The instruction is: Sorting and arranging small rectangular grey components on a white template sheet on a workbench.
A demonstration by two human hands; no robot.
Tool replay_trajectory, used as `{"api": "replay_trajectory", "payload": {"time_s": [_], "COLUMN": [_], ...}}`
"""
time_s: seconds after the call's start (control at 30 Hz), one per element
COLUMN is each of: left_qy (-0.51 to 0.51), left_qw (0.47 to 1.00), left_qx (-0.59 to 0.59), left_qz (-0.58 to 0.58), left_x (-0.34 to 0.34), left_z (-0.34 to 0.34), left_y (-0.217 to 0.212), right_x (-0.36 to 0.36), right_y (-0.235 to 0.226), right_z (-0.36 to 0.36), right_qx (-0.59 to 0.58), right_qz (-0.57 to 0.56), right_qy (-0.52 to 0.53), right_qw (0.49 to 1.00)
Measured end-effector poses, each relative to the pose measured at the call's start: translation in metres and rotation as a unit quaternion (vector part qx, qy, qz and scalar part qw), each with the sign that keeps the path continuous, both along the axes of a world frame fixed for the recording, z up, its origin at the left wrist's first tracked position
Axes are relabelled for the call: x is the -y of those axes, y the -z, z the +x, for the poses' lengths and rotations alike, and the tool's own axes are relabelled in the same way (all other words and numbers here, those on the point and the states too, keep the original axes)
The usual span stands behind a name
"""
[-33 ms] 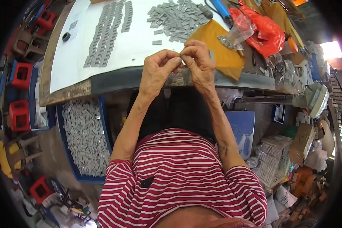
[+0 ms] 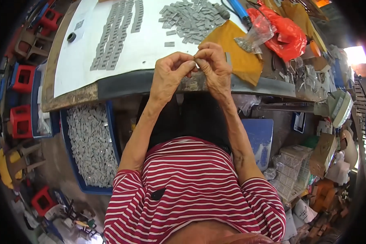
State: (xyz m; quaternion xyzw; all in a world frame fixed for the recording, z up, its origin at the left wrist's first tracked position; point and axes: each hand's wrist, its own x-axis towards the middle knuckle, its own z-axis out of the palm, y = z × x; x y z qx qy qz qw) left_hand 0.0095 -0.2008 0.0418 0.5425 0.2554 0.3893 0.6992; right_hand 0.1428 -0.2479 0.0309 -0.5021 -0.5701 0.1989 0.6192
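Observation:
At the table's near edge, my left hand [image 2: 169, 76] and my right hand [image 2: 215, 69] meet fingertip to fingertip. Both are closed in a pinch around something too small to make out. Beyond them, a heap of small grey rectangular pieces [image 2: 193, 20] lies on a white sheet [image 2: 79, 67]. One grey piece [image 2: 169, 44] rests apart, just in front of the heap. To the left, similar pieces stand in long rows [image 2: 113, 36]. A tiny dark bit [image 2: 144, 62] lies on the sheet near my left hand.
An ochre cloth [image 2: 236, 53], a red plastic bag [image 2: 286, 38] and a blue-handled tool [image 2: 239, 12] lie right of the heap. A black ring [image 2: 71, 37] sits at the left. Below the table stands a blue crate [image 2: 82, 183] of grey pieces. A lamp [image 2: 340, 106] juts out at right.

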Motion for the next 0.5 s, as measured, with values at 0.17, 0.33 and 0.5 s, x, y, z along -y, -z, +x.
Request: {"api": "replay_trajectory", "payload": {"time_s": [0.17,0.33,0.5], "left_qy": [0.032,0.008,-0.021], "left_qw": [0.996,0.999,0.998], "left_qx": [0.037,0.022,-0.062], "left_qz": [-0.074,-0.046,0.017], "left_x": [-0.0013,-0.0011,0.0002], "left_z": [-0.0068,-0.0082,-0.009], "left_y": [0.0099,0.0113,0.0043], "right_x": [0.003,0.0035,0.0024], "right_y": [0.0035,0.0068,0.0108], "right_z": [-0.0008,-0.0028,-0.0047], "right_qx": [0.018,-0.003,-0.061], "right_qz": [0.001,-0.025,-0.044], "right_qy": [-0.005,-0.011,-0.037], "right_qw": [1.0,1.0,0.996]}}
